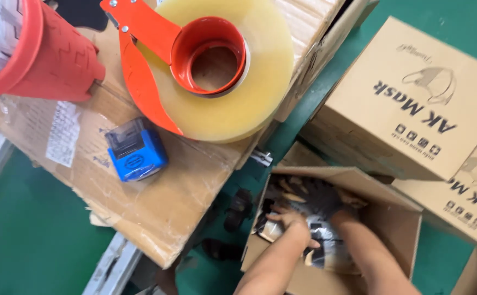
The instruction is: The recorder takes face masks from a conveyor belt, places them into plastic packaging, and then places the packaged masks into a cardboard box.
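- Brown cardboard is everywhere: a large taped carton (156, 191) fills the left and middle, its top wrapped in shiny clear film, with a white paper label (63, 134) stuck on it.
- On that carton lie a big roll of yellowish clear tape in an orange dispenser (205, 65), a small blue stamp-like block (136, 150), and, at the far left, a ribbed red cone-shaped cup (52, 60).
- To the right, closed printed boxes (413, 98) are stacked on the green floor (25, 229), close against the open box.
- An open box (380, 218) sits low in the near middle, flaps (336, 176) raised, and both forearms reach down into it.
- The left hand (290, 221) is bare, fingers curled over a shiny dark packet (326, 246) inside the box, pressing on it; the grip looks closed around the packet's edge.
- The right hand (320, 196) wears a dark glove and lies farther in, fingers spread over the contents; whether it grasps anything cannot be told.
- The packets look glossy, crinkled and flat, dark with pale patches.
- Small dark caster wheels (238, 210) show under the carton's edge.
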